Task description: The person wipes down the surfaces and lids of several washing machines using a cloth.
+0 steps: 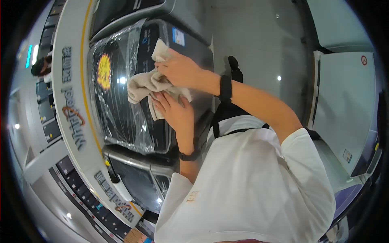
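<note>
A beige towel (142, 85) lies bunched on top of a dark top-loading washing machine (198, 52). My right hand (178, 69) is closed around its upper part, with one end sticking up past the fingers. Just below, my left hand (175, 110) presses its fingers onto the lower folds, gripping them against the machine's top. Wrinkled clear plastic film (121, 117) covers the lid, and under or on it is a yellow and red sticker (104, 71). A blue and white label (178, 37) is stuck near the machine's corner.
Neighbouring machines stand close on both sides, one dark grey (188, 18) and one silver-edged (137, 178). A white lettered panel (73, 52) runs behind them. White appliances (344, 105) stand at the right across the grey floor (255, 44). Another person (42, 69) is far off at the left.
</note>
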